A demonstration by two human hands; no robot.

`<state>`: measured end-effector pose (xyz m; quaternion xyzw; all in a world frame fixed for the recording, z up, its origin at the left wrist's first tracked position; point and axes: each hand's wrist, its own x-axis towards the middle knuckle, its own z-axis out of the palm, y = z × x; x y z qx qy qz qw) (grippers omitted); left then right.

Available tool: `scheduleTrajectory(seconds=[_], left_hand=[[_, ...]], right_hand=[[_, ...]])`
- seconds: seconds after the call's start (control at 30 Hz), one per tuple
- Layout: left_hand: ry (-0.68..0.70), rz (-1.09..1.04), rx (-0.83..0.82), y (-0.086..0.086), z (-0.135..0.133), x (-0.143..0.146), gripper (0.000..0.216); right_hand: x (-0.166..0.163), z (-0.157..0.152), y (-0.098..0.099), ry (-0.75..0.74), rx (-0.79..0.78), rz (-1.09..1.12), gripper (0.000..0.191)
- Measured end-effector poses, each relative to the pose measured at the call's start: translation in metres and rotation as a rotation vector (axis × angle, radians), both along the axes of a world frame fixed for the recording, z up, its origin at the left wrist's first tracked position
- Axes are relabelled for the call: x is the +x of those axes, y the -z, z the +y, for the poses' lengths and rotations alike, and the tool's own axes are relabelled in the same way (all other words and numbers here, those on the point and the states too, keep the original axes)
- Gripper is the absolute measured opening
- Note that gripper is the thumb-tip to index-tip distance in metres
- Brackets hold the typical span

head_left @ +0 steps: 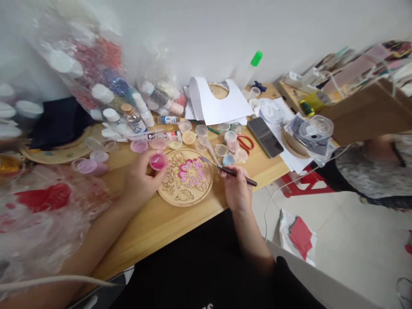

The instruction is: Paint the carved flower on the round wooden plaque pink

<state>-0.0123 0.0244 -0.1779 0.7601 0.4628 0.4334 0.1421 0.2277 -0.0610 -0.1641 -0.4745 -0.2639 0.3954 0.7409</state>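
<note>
My left hand [143, 176] is closed on a small round cup [159, 162] of bright pink paint, held above the left edge of a round wooden board [201, 196]. Gold outlines cover the board, and a flower [193, 172] on it is coloured pink and lilac. A palette knife [230, 171] with a dark handle is pinched in my right hand [237, 184], to the right of the board. Its metal blade points left, over the upper right of the flower; whether the tip touches the board I cannot tell.
Several small cups of pale colours [188, 137] stand behind the board. Red-handled scissors [246, 143] and a phone [265, 137] lie to the right. Bottles [135, 120] and plastic bags [93, 64] line the wall. Crumpled plastic [48, 214] covers the left side. Another person [380, 171] sits at right.
</note>
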Motion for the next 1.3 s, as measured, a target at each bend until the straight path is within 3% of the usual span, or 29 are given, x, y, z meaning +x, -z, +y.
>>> scheduleTrajectory(seconds=[0.37,0.57,0.83,1.13,1.3], left_hand=[[-0.012,0.009,-0.055,0.003,0.003,-0.002,0.025],[-0.048,0.042,-0.023,0.003,0.004,-0.001,0.026],[0.014,0.033,-0.124,-0.006,0.001,0.004,0.022],[0.055,-0.119,-0.322,-0.007,0.005,0.006,0.022],[0.044,-0.121,-0.348,-0.007,0.004,0.008,0.024]], right_hand=[[-0.009,-0.009,-0.003,-0.116,-0.033,-0.191,0.036],[-0.011,-0.008,-0.002,-0.171,-0.039,-0.125,0.042],[-0.014,-0.043,-0.003,-0.239,-0.125,-0.098,0.037],[-0.023,-0.060,-0.005,-0.147,-0.115,-0.409,0.012],[-0.037,-0.055,-0.001,-0.163,-0.039,-0.535,0.012]])
